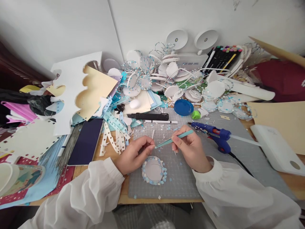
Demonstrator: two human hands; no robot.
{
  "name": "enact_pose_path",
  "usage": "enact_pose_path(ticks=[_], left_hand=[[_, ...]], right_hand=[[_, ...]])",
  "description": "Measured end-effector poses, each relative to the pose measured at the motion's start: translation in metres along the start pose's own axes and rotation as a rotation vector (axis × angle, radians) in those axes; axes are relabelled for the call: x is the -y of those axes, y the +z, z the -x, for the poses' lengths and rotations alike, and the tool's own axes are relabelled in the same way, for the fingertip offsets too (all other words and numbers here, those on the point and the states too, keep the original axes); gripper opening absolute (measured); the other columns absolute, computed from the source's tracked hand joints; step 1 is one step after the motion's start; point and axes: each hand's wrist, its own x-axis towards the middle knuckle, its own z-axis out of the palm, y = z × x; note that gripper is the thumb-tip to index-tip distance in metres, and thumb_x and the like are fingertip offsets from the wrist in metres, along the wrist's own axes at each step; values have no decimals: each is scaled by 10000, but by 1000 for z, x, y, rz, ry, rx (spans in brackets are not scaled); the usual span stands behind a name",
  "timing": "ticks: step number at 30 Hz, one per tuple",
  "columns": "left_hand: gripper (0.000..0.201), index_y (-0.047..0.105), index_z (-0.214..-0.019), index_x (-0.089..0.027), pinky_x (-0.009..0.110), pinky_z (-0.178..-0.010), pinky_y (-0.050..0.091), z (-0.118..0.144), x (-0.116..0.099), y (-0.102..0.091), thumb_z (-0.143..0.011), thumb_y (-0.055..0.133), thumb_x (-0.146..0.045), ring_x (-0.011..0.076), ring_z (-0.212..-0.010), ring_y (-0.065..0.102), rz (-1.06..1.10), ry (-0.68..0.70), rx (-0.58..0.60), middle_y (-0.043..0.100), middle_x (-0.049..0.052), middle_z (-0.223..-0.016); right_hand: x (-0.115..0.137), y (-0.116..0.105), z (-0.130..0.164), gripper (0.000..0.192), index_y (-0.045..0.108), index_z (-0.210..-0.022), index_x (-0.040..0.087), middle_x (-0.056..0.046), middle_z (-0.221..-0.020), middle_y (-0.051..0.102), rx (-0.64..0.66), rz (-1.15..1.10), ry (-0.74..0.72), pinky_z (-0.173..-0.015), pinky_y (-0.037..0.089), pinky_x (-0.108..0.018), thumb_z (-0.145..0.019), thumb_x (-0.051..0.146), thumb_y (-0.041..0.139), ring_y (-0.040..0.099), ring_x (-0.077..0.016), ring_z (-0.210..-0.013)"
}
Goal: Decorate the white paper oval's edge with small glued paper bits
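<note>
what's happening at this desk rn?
A person in white sleeves works over a grey cutting mat. The right hand grips teal tweezers, tips meeting the left hand, whose fingers pinch something too small to tell. Below the hands lies a white paper disc rimmed with small blue pieces. A blue glue gun rests to the right, amid paper scraps.

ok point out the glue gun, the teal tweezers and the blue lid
glue gun [220, 136], head view, on its blue body
teal tweezers [175, 139], head view, mid-shaft
blue lid [183, 107], head view, centre of its top
</note>
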Motion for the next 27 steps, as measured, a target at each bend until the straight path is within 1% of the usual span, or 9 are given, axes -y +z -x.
enact_pose_path(ticks=[7,11,13,16,18,21,24,27], left_hand=[[162,524,-894,-165,214,-604,373,-1,-1,0,-959,432,-283,113,-651,456,7,-20,-11,503,-12,-730],[203,539,-926,-165,225,-620,381,-1,-3,-2,-970,408,-313,119,-668,465,59,-55,-18,508,-9,-743],[204,546,-962,-163,233,-634,388,0,-5,-4,-962,418,-322,126,-691,473,90,-59,0,510,-4,-760],[176,546,-997,-158,247,-670,408,1,-6,-8,-927,466,-298,138,-734,493,122,-22,72,526,11,-801],[160,543,-1012,-155,255,-672,419,2,-5,-8,-894,499,-253,144,-740,508,104,8,121,544,23,-824],[173,553,-1006,-161,254,-653,425,3,-1,-7,-834,547,-173,145,-729,518,46,23,161,567,29,-829],[180,557,-1002,-169,239,-618,417,4,2,-5,-824,549,-143,133,-698,515,77,0,173,575,21,-813],[147,548,-998,-169,228,-602,408,3,2,-4,-851,542,-165,120,-674,506,137,-28,133,577,16,-804]], right_hand=[[-3,-2,1,191,527,-779,213,52,-604,562,2,-27,21,-405,385,-204,-819,316,683,520,-79,-439],[-2,-3,-2,198,529,-759,209,55,-610,553,-37,-87,17,-417,360,-201,-814,309,690,500,-67,-449],[1,-3,-3,230,521,-716,202,66,-583,517,-82,-136,32,-423,343,-194,-796,307,710,482,-58,-451],[6,-3,-6,299,499,-669,194,77,-552,473,-156,-208,83,-418,310,-186,-734,321,763,450,-48,-442],[8,-3,-7,326,494,-666,194,76,-550,480,-179,-235,115,-419,298,-185,-702,336,785,438,-46,-440],[9,-3,-8,331,495,-664,195,67,-554,515,-181,-243,126,-427,294,-187,-693,342,790,433,-48,-445],[9,-3,-8,328,489,-659,195,63,-562,528,-183,-243,124,-433,301,-187,-711,339,779,437,-48,-451],[7,-4,-8,321,492,-658,195,64,-581,519,-187,-250,117,-439,315,-186,-715,333,776,443,-46,-458]])
